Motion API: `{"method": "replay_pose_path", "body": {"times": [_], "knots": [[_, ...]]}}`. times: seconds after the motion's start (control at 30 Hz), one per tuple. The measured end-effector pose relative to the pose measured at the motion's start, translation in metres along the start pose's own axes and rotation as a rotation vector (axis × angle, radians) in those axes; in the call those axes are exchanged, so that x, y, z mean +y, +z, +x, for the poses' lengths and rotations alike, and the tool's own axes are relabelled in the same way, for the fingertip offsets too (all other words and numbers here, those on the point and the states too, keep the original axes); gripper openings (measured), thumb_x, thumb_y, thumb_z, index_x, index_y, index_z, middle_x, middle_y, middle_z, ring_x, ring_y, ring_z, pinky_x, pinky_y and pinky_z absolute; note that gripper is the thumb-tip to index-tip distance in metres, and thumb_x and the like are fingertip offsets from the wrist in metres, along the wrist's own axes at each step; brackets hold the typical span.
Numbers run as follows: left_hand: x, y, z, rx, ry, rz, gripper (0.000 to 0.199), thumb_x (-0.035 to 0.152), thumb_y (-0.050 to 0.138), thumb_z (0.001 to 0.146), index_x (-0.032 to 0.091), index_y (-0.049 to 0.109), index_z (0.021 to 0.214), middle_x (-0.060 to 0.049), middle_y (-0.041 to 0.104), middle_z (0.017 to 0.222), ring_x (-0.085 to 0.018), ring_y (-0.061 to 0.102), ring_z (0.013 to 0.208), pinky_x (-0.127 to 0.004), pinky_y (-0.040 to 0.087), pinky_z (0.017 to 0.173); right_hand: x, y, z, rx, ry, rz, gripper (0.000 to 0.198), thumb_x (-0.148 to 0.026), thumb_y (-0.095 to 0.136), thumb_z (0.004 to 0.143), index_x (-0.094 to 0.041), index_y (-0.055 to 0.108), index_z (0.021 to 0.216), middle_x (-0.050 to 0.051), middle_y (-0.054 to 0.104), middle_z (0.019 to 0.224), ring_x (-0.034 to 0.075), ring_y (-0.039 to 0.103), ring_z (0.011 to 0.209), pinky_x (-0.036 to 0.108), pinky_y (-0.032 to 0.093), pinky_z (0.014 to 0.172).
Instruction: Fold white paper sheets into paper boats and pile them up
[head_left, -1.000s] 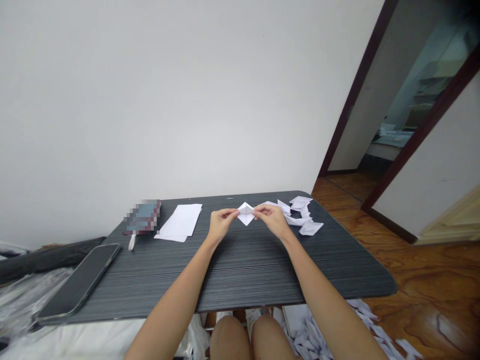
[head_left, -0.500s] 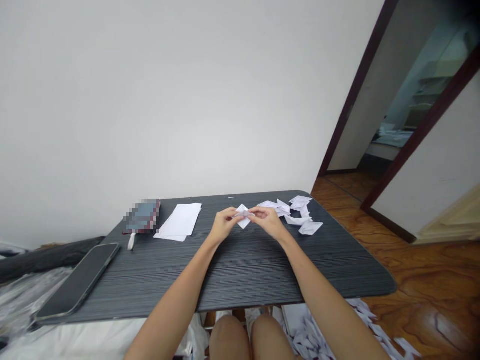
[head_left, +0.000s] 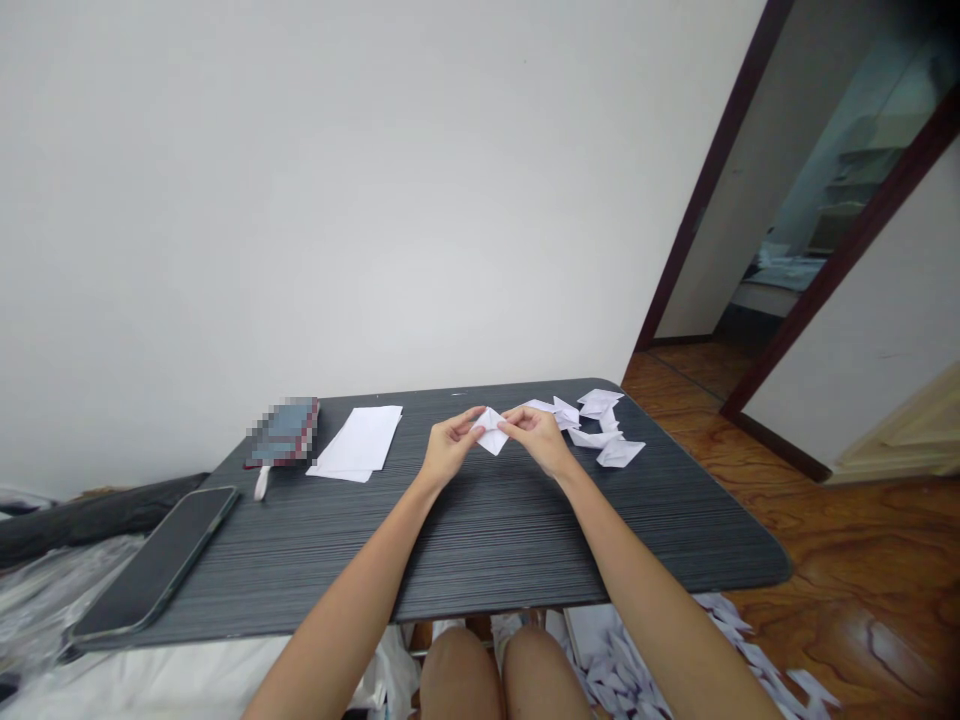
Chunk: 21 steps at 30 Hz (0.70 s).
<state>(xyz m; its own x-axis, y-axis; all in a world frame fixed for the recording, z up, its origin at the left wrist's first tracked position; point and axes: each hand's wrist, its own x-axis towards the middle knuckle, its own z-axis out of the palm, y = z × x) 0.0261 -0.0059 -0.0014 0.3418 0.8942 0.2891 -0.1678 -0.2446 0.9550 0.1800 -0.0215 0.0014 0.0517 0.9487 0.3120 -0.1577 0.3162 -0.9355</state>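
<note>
A small piece of folded white paper (head_left: 492, 432), roughly diamond-shaped with creases, is held over the dark table (head_left: 495, 540). My left hand (head_left: 451, 446) pinches its left side between thumb and fingers. On its right side my right hand (head_left: 537, 436) has the same kind of pinch. Just beyond my right hand lie several folded white paper pieces (head_left: 621, 454), partly overlapping. To the left of my hands rests a short stack of flat white paper sheets (head_left: 367, 440).
A phone (head_left: 157, 560) lies at the table's left edge. Behind it sits a pixelated dark item (head_left: 285, 432) with a white strap (head_left: 262, 483). Many folded papers (head_left: 619, 660) are heaped below the table on the right. A white wall (head_left: 390, 200) stands behind.
The folded paper has turned from a partly opened shape with raised middle to a flatter diamond. My fingers have shifted slightly along its sides; both hands keep hold.
</note>
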Motion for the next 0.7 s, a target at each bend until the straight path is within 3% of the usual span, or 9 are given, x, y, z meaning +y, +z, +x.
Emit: {"method": "replay_pose_path", "body": {"times": [0.23, 0.37, 0.7], "knots": [[0.0020, 0.0003, -0.0009, -0.056, -0.064, -0.048, 0.060, 0.028, 0.065, 0.063, 0.011, 0.046, 0.117, -0.011, 0.064, 0.092, -0.020, 0.061, 0.079, -0.036, 0.045, 0.079, 0.0070, -0.0034, 0.0013, -0.025, 0.043, 0.017, 0.026, -0.029, 0.071, 0.050, -0.014, 0.050, 0.054, 0.001, 0.058, 0.072, 0.011, 0.053, 0.064, 0.026, 0.042, 0.063], [0.0031, 0.0024, -0.0007, -0.024, -0.090, -0.004, 0.063, 0.028, 0.067, 0.060, 0.010, 0.047, 0.116, -0.011, 0.065, 0.090, -0.021, 0.061, 0.078, -0.036, 0.045, 0.080, 0.0079, -0.0040, 0.0008, -0.060, 0.033, 0.010, 0.026, -0.029, 0.071, 0.051, -0.014, 0.049, 0.055, 0.001, 0.058, 0.070, 0.011, 0.054, 0.065, 0.026, 0.042, 0.063], [0.0036, 0.0020, 0.0004, 0.030, -0.159, -0.070, 0.064, 0.025, 0.069, 0.057, 0.010, 0.048, 0.115, -0.009, 0.067, 0.080, -0.017, 0.061, 0.065, -0.031, 0.048, 0.069, 0.0065, -0.0023, 0.0000, -0.041, 0.082, -0.055, 0.026, -0.032, 0.069, 0.053, -0.014, 0.050, 0.058, 0.000, 0.057, 0.063, 0.008, 0.049, 0.051, 0.021, 0.036, 0.046]]}}
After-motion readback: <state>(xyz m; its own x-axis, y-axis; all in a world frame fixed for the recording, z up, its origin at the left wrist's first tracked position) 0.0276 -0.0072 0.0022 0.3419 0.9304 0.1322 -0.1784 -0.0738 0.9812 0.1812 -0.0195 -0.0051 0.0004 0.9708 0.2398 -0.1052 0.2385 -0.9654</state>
